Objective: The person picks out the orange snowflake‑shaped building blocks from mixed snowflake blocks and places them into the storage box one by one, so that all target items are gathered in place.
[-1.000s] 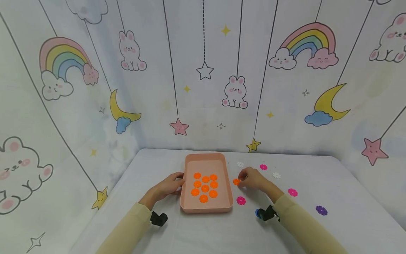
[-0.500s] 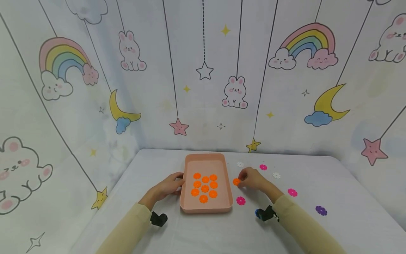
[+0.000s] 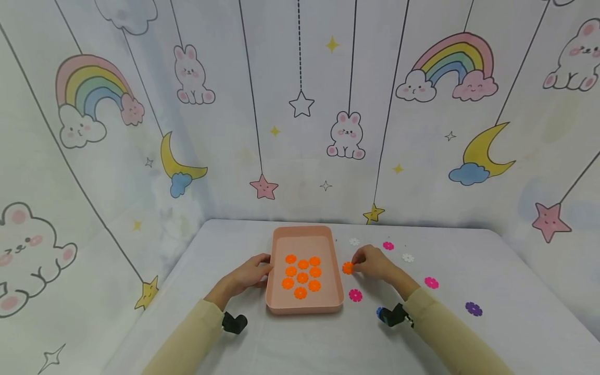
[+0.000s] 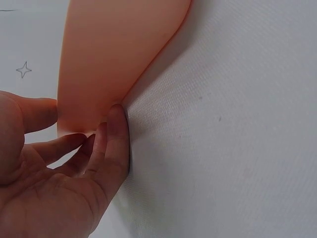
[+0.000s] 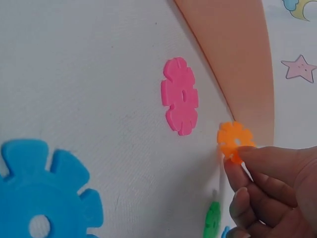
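A peach-colored tray [image 3: 304, 239] stands on the white table with several orange flower-shaped discs [image 3: 302, 278] lying flat inside it. My left hand [image 3: 248, 272] holds the tray's left side; in the left wrist view the thumb meets the rim and the bent fingers touch the lower outer wall. Just beyond the tray's right side, my right hand [image 3: 374, 262] pinches one more orange notched disc [image 5: 233, 138] between thumb and forefinger. In the right wrist view that disc is tilted up beside the tray wall. A pink disc [image 5: 180, 96] lies near it on the cloth.
Right of the tray lie pink discs [image 3: 431, 283], white discs [image 3: 408, 258] and a purple disc [image 3: 473, 309]. A blue disc [image 5: 44, 193] lies under the right wrist, and a green disc [image 5: 212, 220] shows near the right fingers. A patterned backdrop [image 3: 300, 146] rises behind the table.
The right hand stays almost in place; the pinched orange disc has shifted very slightly left and shows a little more. The left hand and the tray have not visibly moved.
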Available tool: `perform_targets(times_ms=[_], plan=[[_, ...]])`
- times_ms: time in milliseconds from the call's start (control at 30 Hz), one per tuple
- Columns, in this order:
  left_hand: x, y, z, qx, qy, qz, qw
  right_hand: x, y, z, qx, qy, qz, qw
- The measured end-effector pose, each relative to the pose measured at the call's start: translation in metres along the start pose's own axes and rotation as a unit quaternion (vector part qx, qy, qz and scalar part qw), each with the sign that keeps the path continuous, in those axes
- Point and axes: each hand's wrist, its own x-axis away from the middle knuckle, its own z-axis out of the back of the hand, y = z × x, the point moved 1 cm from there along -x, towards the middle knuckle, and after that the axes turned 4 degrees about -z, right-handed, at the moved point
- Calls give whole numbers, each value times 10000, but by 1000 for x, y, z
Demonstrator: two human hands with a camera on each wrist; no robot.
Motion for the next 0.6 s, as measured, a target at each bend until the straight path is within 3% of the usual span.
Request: perform_targets(times_ms=[600], plan=[[-1, -2, -2, 5, -3, -47, 10000, 11, 1, 11, -418, -34, -102, 9991]])
